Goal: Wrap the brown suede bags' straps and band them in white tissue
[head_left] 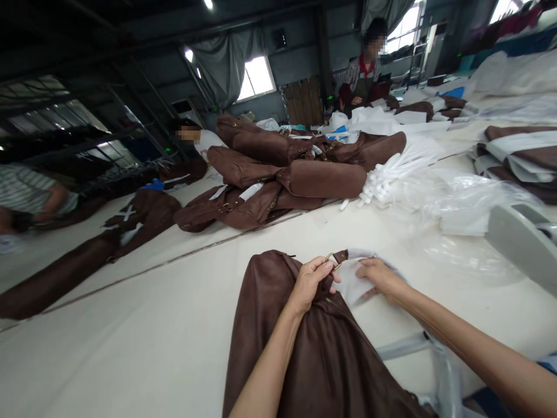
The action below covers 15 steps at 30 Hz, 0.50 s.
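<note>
A brown leather bag (278, 325) lies on the table in front of me. My left hand (312, 281) is closed at its upper edge, thumb and fingers pinching beside a brass-coloured ring (334, 261). From that ring a strap runs right, its brown end bare and the rest covered in whitish wrapping. Just right of it, my right hand (378, 277) has its fingers closed on a thin translucent white sheet (350, 283) under the strap. Part of the fingertips is hidden by the sheet. More wrapped strap (404, 346) lies beside the bag, below my right forearm.
Several brown bags (328, 179) are piled across the table, next to white rolls (383, 180) and clear plastic (461, 197). A grey device (522, 244) stands at right. One long brown bag (61, 276) lies at left. Co-workers (365, 69) are at the far side and left.
</note>
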### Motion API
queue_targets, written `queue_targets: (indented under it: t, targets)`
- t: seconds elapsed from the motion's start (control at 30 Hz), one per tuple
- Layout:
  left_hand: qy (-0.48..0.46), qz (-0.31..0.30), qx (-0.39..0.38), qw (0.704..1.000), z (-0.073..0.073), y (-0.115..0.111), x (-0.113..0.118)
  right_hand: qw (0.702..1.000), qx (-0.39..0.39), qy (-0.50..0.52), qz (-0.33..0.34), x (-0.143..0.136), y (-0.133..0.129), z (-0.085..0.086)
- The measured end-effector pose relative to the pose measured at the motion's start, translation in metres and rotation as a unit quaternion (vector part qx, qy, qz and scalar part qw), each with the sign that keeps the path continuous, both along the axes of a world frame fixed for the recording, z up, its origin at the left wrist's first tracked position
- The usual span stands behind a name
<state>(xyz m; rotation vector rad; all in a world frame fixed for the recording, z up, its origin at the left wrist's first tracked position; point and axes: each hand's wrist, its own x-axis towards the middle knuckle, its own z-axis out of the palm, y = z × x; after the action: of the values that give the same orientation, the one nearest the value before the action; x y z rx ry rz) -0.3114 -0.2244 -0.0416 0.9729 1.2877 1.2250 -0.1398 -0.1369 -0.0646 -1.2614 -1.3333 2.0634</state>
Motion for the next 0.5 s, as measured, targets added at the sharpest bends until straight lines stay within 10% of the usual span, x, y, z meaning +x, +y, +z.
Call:
queue_targets:
  t: [0.5]
  targets:
    - [-0.037,0.017,-0.035,0.999,-0.004,0.006,0.003,0.971,0.072,0.186,-0.132,-0.010,0.016,0.004]
